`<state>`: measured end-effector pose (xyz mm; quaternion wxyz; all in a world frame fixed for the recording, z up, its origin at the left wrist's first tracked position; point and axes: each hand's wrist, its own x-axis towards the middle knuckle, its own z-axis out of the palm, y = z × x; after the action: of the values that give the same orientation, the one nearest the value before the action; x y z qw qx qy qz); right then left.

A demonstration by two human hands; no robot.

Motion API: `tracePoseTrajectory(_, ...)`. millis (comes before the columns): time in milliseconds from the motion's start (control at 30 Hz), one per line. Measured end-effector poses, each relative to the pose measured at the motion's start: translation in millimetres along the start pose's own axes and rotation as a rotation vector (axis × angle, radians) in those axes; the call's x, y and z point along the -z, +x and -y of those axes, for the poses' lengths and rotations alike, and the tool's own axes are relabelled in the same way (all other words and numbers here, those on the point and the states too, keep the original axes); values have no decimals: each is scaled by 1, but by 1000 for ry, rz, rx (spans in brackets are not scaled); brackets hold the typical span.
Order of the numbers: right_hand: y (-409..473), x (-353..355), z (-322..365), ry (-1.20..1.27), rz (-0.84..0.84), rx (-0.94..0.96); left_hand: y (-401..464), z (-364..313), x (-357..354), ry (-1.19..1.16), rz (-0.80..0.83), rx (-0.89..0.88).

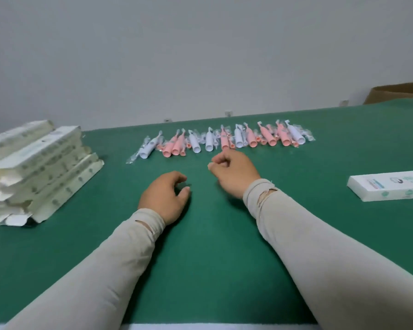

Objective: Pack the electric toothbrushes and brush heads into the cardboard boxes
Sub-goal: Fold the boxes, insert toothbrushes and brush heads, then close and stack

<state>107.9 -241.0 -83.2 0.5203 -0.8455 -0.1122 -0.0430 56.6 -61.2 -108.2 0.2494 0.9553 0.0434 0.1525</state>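
Note:
Several pink and white electric toothbrushes (224, 139) lie in a row across the far middle of the green table (200, 258), with small brush heads in clear wrappers (134, 156) among them. A stack of flat, unfolded cardboard boxes (38, 167) sits at the left. One closed white box (389, 188) lies at the right. My left hand (165, 196) rests on the table with fingers loosely curled, holding nothing. My right hand (234, 172) hovers just in front of the row, fingers curled, index finger pointing toward a pink toothbrush (223, 141), holding nothing.
A brown carton (396, 91) stands at the far right behind the table. A grey wall with sockets (228, 113) runs along the table's back edge. Bare green surface lies between my arms and near the front edge.

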Motion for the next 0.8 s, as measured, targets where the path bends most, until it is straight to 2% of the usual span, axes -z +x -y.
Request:
tracePoseTrajectory(67,-8,-14,-9,-36,-30,66,-7,9,2,43,-9,7)
tracePoseTrajectory(167,-19,-20,-21,-90,63,115,-10,11,4,90,2,6)
tracePoseTrajectory(300,-21,-15,-22,8,101,117,-12,13,16,104,-8,42)
tracePoseTrajectory(367,-19,-14,-21,27,111,115,-7,21,38,133,-122,67)
tracePoseTrajectory(467,-16,-14,-21,13,119,127,4,47,93,341,-350,96)
tracePoseTrajectory(533,-16,-16,-20,15,123,128,8,72,134,541,-442,183)
tracePoseTrajectory(600,-18,-17,-20,14,127,125,6,97,167,700,-469,325)
tracePoseTrajectory(733,-20,-18,-19,20,127,128,-5,124,191,870,-346,575)
tracePoseTrajectory(800,-21,-17,-19,37,115,128,-8,127,193,879,-324,605)
